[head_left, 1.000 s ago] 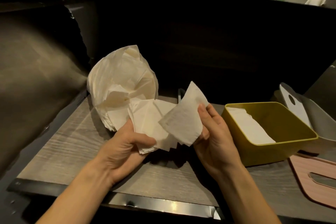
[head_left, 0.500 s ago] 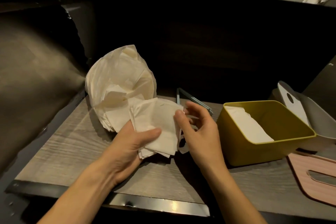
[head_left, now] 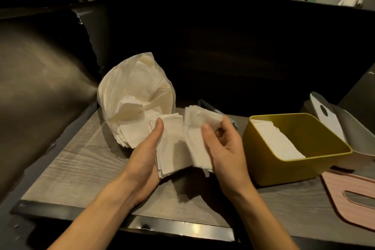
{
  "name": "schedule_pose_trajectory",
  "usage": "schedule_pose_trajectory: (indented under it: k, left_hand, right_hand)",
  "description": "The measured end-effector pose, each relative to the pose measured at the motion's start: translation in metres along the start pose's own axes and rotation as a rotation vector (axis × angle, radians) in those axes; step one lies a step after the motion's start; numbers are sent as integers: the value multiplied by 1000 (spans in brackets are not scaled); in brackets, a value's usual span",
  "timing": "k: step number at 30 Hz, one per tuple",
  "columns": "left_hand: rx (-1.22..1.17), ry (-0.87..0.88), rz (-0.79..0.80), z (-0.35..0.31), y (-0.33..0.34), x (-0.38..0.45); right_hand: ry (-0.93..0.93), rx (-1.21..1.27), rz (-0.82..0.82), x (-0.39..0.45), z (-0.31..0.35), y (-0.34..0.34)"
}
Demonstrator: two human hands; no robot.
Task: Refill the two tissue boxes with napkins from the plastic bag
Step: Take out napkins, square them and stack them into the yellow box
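One yellow box [head_left: 292, 168] is part filled, the grey box [head_left: 357, 138] unclear; both hands, left hand [head_left: 145, 160] and right hand [head_left: 225, 148], grip napkins [head_left: 178, 148] beside the bag [head_left: 136, 95].

Two bare forearms reach up from the bottom of the frame. The left hand [head_left: 147, 154] and right hand [head_left: 225, 148] meet at centre, fingers curled, thumbs raised.
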State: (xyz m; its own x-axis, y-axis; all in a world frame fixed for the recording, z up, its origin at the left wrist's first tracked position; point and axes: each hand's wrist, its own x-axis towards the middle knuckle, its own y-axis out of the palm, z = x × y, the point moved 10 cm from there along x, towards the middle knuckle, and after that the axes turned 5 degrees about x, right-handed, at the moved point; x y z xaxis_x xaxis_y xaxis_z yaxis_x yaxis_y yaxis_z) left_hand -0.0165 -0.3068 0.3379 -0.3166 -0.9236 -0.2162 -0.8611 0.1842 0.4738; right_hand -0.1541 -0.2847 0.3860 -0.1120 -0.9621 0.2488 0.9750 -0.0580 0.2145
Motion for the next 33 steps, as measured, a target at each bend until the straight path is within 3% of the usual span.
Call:
schedule_pose_trajectory:
  k: [6,11,19,23,25,30,33]
  left_hand:
    - [12,11,109,1,15,-2]
    - [175,47,49,1,14,-2]
    - [-52,-69,85,3,14,-3]
    - [-32,-38,100,1,20,-8]
    - [-34,-10,96,-1,20,-10]
    - [213,140,127,-13,9,-12]
    - [453,298,-35,-21,-5,-12]
  right_hand:
    - [-72,-388,62,2,-5,18]
    - [-20,-340,73,1,-8,16]
    - [144,-456,-7,-20,-17,-23]
    - [193,-466,182,-25,-23,-2]
    - [168,-405,186,-27,-19,-1]
    - [44,-272,21,-27,-1,-26]
    - [56,-276,-33,-24,-7,-32]
